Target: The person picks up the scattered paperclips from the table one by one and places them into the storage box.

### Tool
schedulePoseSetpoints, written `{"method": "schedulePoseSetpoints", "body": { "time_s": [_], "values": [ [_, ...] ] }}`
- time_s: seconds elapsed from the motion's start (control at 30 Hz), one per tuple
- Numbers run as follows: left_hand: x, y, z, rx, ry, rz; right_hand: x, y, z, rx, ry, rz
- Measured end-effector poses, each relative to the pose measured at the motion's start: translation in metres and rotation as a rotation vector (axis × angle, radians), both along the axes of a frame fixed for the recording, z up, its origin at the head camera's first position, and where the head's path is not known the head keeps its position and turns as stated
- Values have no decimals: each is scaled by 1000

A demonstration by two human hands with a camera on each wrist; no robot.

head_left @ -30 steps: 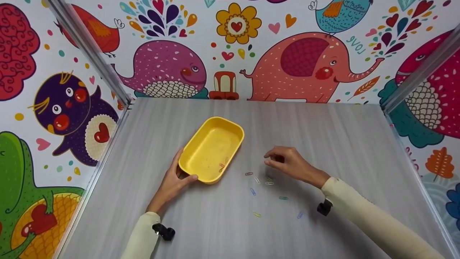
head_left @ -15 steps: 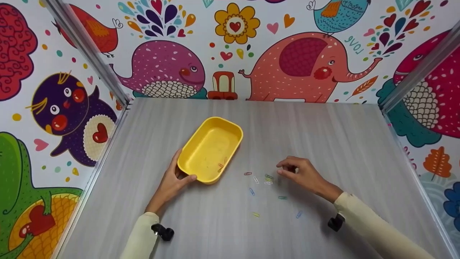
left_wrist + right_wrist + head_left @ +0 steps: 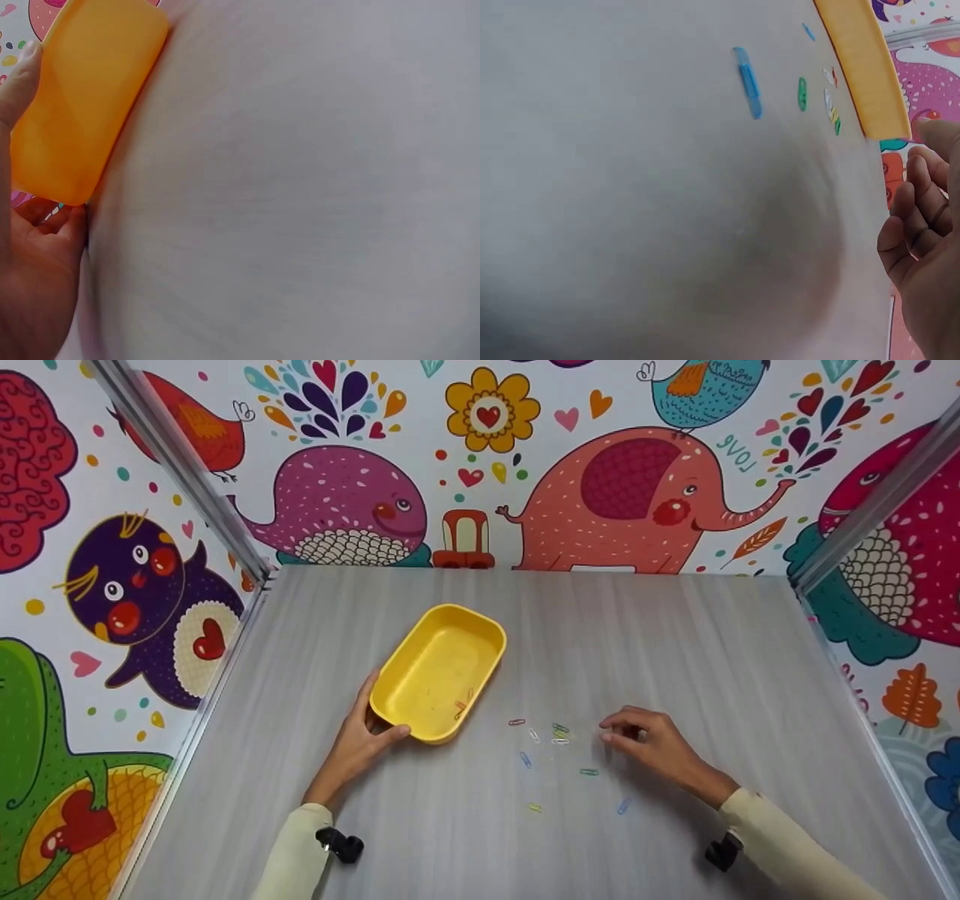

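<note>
My left hand [image 3: 361, 746] grips the near left corner of a yellow plastic tray [image 3: 420, 660], thumb over the rim and fingers against the outside. A few orange-red paper clips [image 3: 462, 706] lie inside, along its right wall. My right hand [image 3: 660, 746] hovers over the table to the right of the scattered clips, fingers loosely curled and nothing seen between them. Nearest to it are a green paper clip [image 3: 589, 772] and a small cluster with a green, a yellow and a white paper clip [image 3: 560, 741]. In the right wrist view that hand's fingers [image 3: 919, 217] also look bare.
Between tray and right hand lie a red paper clip [image 3: 517, 722], a white one and a blue paper clip [image 3: 526, 760]. Closer to me are a yellow paper clip [image 3: 535, 808] and another blue one. Picture-covered walls rise behind and beside the grey table [image 3: 675, 637].
My right hand has drawn back to the right and towards me, away from the tray. The left hand and the tray have stayed in place.
</note>
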State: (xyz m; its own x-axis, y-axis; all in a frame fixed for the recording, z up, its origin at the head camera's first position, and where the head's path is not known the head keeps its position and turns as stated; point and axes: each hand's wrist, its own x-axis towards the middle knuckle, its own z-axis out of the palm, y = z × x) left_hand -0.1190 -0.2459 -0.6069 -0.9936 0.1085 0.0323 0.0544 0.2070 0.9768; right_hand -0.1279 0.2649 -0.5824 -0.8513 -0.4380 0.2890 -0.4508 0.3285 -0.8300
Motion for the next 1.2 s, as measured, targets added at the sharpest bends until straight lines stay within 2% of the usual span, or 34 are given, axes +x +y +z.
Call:
{"method": "schedulePoseSetpoints", "body": {
  "time_s": [0.37,0.8,1.2],
  "values": [
    [0,0,0,1,7,-17,20,23,-9,17,-33,-37],
    [1,-1,0,-14,-28,9,40,34,-16,28,-8,-2],
    [1,0,2,-28,-1,0,54,43,-24,48,58,71]
  ]
}}
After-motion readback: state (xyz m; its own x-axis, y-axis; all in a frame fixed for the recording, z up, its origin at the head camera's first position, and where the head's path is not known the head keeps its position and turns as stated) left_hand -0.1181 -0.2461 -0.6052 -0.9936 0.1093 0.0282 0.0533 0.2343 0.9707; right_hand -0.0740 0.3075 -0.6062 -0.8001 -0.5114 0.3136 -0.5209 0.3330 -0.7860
